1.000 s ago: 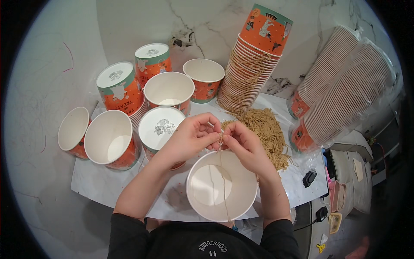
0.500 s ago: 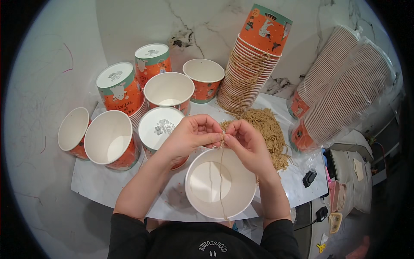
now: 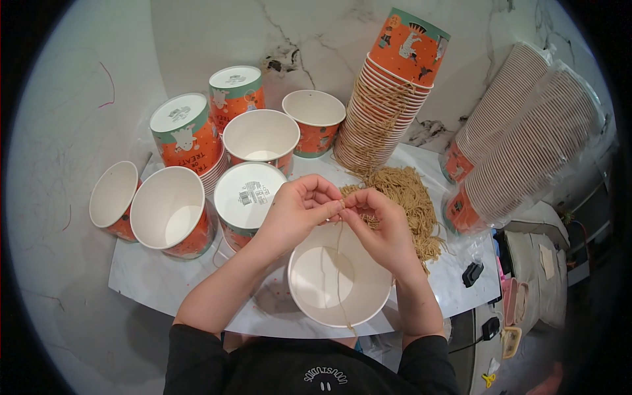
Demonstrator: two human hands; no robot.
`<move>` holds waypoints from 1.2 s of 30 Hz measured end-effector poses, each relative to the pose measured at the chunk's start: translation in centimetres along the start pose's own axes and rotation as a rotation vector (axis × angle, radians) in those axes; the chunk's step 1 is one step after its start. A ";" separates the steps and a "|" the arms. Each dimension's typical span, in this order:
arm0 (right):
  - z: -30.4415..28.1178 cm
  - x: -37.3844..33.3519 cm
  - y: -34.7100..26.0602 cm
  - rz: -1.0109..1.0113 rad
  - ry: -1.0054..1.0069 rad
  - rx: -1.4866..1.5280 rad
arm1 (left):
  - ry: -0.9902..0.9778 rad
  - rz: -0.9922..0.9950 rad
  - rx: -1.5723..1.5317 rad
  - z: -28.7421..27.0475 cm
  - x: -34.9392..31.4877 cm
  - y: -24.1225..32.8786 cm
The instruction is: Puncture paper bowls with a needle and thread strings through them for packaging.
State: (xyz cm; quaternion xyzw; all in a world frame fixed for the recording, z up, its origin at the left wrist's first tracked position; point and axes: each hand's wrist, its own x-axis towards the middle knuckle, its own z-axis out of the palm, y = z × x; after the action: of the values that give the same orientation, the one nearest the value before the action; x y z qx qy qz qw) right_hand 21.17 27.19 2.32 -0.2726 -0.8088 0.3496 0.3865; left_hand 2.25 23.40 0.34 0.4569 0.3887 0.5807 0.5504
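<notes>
My left hand [image 3: 297, 209] and my right hand [image 3: 380, 227] meet fingertip to fingertip above the far rim of a paper bucket [image 3: 372, 280]. Both pinch a thin brown twine [image 3: 339, 266] there; the exact spot is hidden by the fingers. From the pinch, the twine hangs across the bucket's white inside and over its near rim. The bucket's open mouth faces up toward me. Just beyond my right hand lies a tangled pile of the same brown twine [image 3: 411, 204] on the white table.
At the left stand several orange and green paper buckets, some mouth-up [image 3: 174, 210], some upside down [image 3: 247, 194]. A tall nested stack [image 3: 378, 122], with twine draped along it, leans at the back. Plastic-wrapped bucket stacks [image 3: 536, 145] stand at the right, near a small black object [image 3: 472, 274].
My fingers keep their pinch and have shifted only slightly. The bucket's near rim sits a little farther from me, and the loose twine end has swung slightly right.
</notes>
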 end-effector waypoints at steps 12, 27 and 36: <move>-0.3 0.5 1.5 0.325 -0.135 0.462 | -0.064 -0.005 0.183 -1.2 -0.5 1.5; 0.2 0.2 0.6 0.184 -0.064 0.292 | -0.099 -0.144 0.331 -1.1 -0.8 2.9; 0.4 0.2 1.1 0.169 -0.036 0.270 | -0.122 -0.221 0.162 -1.9 0.0 2.0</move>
State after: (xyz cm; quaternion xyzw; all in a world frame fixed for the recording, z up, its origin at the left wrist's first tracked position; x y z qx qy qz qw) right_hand 20.97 27.87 1.37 -0.2789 -0.7355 0.4912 0.3741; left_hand -0.18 23.34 1.75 0.4887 0.4482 0.4545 0.5948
